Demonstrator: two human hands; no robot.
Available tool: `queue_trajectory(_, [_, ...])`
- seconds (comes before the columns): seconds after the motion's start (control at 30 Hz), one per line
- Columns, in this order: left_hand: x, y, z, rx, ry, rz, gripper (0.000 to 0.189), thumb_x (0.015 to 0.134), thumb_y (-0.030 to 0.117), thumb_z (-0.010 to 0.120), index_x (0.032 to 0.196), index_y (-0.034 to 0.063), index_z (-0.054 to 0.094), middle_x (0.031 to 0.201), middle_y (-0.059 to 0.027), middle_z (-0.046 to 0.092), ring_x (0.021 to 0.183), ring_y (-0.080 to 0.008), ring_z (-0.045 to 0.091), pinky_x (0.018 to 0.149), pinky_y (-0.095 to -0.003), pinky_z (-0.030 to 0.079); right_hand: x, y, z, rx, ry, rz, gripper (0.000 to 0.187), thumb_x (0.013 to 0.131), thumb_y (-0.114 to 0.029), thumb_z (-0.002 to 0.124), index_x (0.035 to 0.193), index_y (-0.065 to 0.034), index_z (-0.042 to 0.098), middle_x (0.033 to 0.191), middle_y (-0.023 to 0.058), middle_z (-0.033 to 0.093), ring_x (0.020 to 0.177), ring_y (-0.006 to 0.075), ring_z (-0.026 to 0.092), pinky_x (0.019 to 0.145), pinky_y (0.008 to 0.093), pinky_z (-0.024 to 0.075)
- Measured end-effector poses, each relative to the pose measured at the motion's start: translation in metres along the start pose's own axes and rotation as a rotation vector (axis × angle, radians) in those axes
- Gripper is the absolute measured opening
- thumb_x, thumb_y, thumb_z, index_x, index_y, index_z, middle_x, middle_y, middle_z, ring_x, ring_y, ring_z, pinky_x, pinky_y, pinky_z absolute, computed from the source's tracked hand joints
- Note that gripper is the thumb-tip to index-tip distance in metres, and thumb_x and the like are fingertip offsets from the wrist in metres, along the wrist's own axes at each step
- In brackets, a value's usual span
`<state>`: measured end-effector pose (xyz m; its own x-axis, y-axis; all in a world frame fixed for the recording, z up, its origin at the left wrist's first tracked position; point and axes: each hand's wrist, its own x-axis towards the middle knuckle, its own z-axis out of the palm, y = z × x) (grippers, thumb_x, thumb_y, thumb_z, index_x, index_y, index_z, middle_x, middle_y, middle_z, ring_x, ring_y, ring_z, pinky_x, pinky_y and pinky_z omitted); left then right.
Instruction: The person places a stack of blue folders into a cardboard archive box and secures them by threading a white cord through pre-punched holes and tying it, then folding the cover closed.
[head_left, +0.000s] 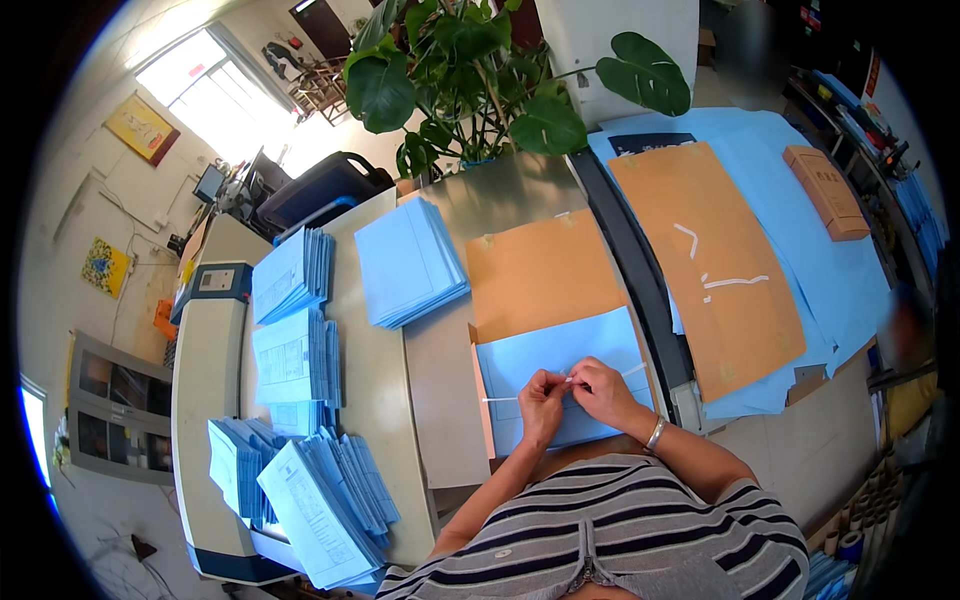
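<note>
Both hands meet over a blue cardstock sheet (562, 341) with ruled lines, which lies in an open brown cardboard folder (547, 262). A narrow white ribbon (501, 399) crosses the sheet from one side to the other. My left hand (541, 411) pinches the ribbon near its middle. My right hand (606, 394), with a metal bangle on its wrist, pinches the ribbon there too. The fingertips nearly touch, and they hide how the ribbon ends lie between them. The folder's upper flap extends away from me, flat on the table.
Left of the folder lies a neat stack of blue folders (411, 262). More printed blue stacks (289, 356) stand farther left, some leaning (322, 510). Right of a dark groove are another brown board (709, 270) and a brown file box (825, 193) on blue sheets. A potted plant (480, 82) overhangs the back.
</note>
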<state>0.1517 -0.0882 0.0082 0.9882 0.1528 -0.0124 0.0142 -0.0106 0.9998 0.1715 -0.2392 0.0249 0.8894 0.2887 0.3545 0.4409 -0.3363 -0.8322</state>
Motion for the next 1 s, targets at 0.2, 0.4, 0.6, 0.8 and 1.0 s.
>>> queue_trajectory(0.2, [-0.007,0.009,0.007,0.061,0.062,0.015,0.007,0.086,-0.005,0.07,0.084,0.0005,0.068,0.08,-0.0016,0.069,0.073,-0.0058,0.055,0.065,-0.0228,0.045,0.005,0.001,-0.005,0.029,-0.076,0.114,0.006,0.079,0.004,0.062,0.08,0.0012,0.057,0.094,0.0173,0.065,0.082,0.036,0.064,0.07,0.0417,0.0531])
queue_trajectory(0.4, [-0.006,0.01,0.005,0.174,0.051,0.004,0.009,0.086,-0.007,0.068,0.082,0.0004,0.065,0.077,-0.0005,0.066,0.071,-0.006,0.053,0.064,-0.0234,0.044,0.009,0.006,-0.01,0.059,-0.17,0.141,0.008,0.081,0.005,0.063,0.079,0.001,0.057,0.096,0.017,0.065,0.087,0.0352,0.064,0.074,0.0408,0.0532])
queue_trajectory(0.6, [-0.003,0.003,0.005,-0.009,0.015,-0.02,0.011,0.085,-0.009,0.067,0.081,0.0007,0.064,0.076,-0.0009,0.065,0.072,-0.006,0.053,0.064,-0.023,0.043,0.008,-0.002,-0.011,0.115,-0.144,0.251,0.01,0.081,0.006,0.066,0.083,0.0003,0.058,0.095,0.0162,0.065,0.085,0.0337,0.064,0.073,0.0397,0.0534])
queue_trajectory(0.8, [-0.001,0.002,0.006,-0.034,0.021,-0.042,0.012,0.085,-0.009,0.067,0.08,0.0012,0.063,0.076,-0.0011,0.065,0.072,-0.0057,0.054,0.065,-0.023,0.044,-0.001,0.003,-0.006,0.047,-0.061,0.067,0.015,0.081,0.006,0.07,0.087,-0.0003,0.057,0.098,0.0147,0.065,0.086,0.0319,0.065,0.072,0.0368,0.054])
queue_trajectory(1.0, [0.0,0.002,0.007,-0.065,0.043,-0.057,0.012,0.085,-0.008,0.068,0.08,0.0017,0.062,0.076,-0.001,0.065,0.073,-0.0055,0.055,0.065,-0.0225,0.045,-0.008,-0.004,-0.001,-0.042,-0.005,-0.07,0.013,0.081,0.004,0.069,0.089,0.0004,0.059,0.102,0.0152,0.064,0.087,0.0326,0.065,0.071,0.037,0.055])
